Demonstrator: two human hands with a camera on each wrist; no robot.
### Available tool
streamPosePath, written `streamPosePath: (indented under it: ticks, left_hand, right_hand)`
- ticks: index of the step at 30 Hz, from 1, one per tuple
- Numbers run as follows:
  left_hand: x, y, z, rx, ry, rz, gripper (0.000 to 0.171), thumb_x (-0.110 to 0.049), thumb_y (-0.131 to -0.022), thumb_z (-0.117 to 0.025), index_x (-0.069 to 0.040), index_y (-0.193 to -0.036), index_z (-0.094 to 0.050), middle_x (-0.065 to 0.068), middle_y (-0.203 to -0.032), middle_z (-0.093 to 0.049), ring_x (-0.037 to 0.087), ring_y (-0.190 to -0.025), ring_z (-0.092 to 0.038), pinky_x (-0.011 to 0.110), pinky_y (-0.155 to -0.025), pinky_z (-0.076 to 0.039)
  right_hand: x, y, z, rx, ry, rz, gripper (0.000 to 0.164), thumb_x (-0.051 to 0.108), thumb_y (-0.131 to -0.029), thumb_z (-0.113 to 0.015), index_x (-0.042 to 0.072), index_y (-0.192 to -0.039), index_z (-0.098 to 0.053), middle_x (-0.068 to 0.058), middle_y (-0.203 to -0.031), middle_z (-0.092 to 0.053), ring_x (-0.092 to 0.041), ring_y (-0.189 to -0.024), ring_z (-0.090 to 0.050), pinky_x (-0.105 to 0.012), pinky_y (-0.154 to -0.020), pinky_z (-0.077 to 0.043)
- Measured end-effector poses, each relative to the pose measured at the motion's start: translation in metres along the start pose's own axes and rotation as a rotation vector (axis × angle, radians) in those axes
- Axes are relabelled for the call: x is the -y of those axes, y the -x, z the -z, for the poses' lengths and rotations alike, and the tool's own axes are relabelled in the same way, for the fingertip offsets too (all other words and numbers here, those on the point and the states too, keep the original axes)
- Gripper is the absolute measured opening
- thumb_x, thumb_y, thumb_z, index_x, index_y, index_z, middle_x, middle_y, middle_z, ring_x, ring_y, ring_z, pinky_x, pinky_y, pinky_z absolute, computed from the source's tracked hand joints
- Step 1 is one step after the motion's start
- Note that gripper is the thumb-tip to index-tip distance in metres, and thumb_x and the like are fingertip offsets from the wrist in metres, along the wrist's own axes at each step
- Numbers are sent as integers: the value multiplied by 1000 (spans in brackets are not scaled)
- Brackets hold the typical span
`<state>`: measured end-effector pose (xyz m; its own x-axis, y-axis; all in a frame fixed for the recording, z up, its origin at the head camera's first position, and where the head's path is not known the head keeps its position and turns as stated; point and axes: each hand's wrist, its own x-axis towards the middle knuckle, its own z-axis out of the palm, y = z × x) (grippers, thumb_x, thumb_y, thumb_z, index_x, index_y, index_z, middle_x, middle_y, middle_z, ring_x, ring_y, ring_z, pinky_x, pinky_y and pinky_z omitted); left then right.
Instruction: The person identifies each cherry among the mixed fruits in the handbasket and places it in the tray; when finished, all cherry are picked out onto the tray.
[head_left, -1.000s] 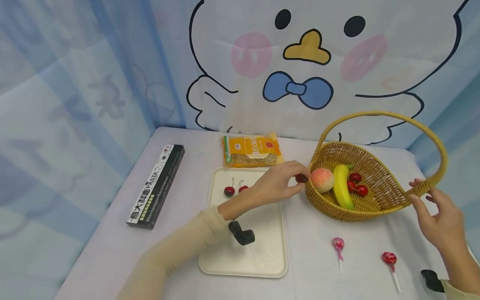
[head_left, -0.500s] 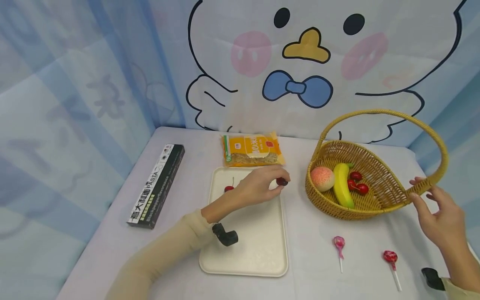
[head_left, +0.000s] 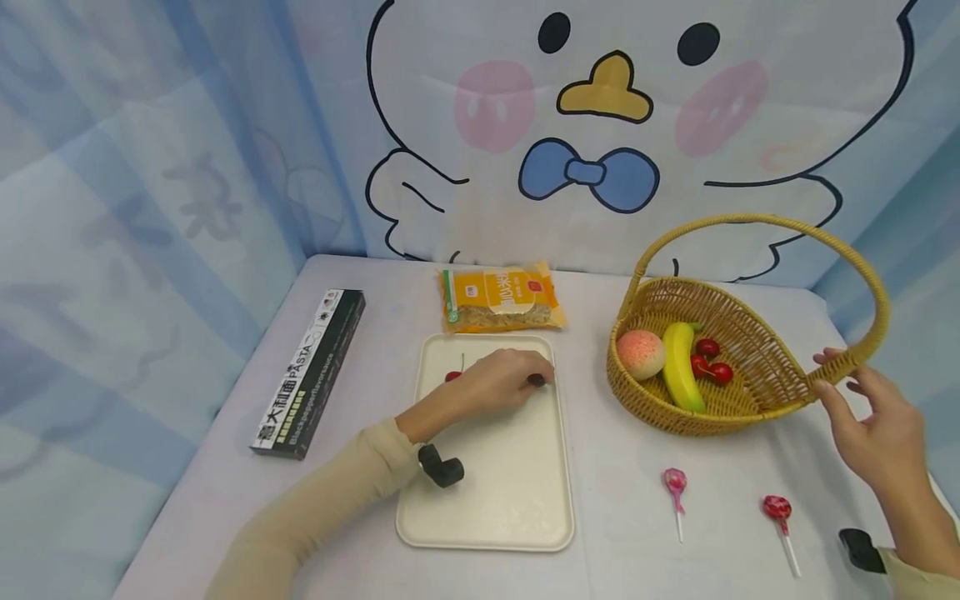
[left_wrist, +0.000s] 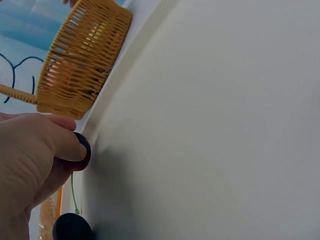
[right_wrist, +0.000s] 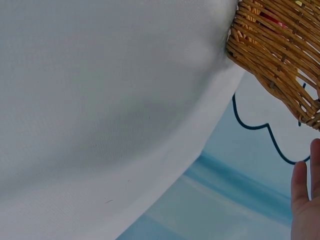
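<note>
My left hand (head_left: 502, 382) pinches a dark red cherry (head_left: 536, 380) between thumb and fingertips, over the upper right part of the cream tray (head_left: 487, 533). In the left wrist view the cherry (left_wrist: 80, 155) has a thin green stem hanging down. Another cherry (head_left: 453, 376) lies on the tray, partly behind that hand. My right hand (head_left: 873, 425) holds the wicker basket (head_left: 682, 425) at the right foot of its handle, thumb in front and fingers behind. A peach (head_left: 641, 355), a banana (head_left: 681, 367) and several cherries (head_left: 720, 373) lie in the basket.
Behind the tray lies an orange bag of grain (head_left: 501, 300). To the left is a black and white pasta box (head_left: 307, 375). A pink lollipop (head_left: 675, 481) and a red lollipop (head_left: 777, 507) lie in front of the basket. A printed curtain (head_left: 600, 233) hangs behind the table.
My left hand has moved left and down from the basket's left rim to above the tray, the dark cherry still pinched. My right hand has stayed at the basket handle.
</note>
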<state>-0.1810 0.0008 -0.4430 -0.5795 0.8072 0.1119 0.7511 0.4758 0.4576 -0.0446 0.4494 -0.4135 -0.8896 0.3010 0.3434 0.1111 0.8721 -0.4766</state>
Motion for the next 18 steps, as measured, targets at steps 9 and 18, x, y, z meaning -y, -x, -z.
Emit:
streamPosePath:
  ticks: [9,18]
  left_hand:
    - [4,-2,1,26,2,-37,24,0,-101,-64,-12,-117,-78,1,-135,-75,17,-131,-69,29,-111,-56]
    - [-1,-4,6,15,23,-27,23,-1,-100,-66,-12,-116,-78,3,-139,-74,19,-133,-68,33,-113,-55]
  right_hand:
    - [-1,-1,0,20,-11,-12,48,22,-112,-54,13,-159,-48,-20,-163,-49,-45,-155,-39,-11,-121,-16]
    - [-2,-2,0,8,-10,15,47,20,-112,-55,11,-158,-49,-23,-160,-52,-44,-155,-40,0,-110,-10]
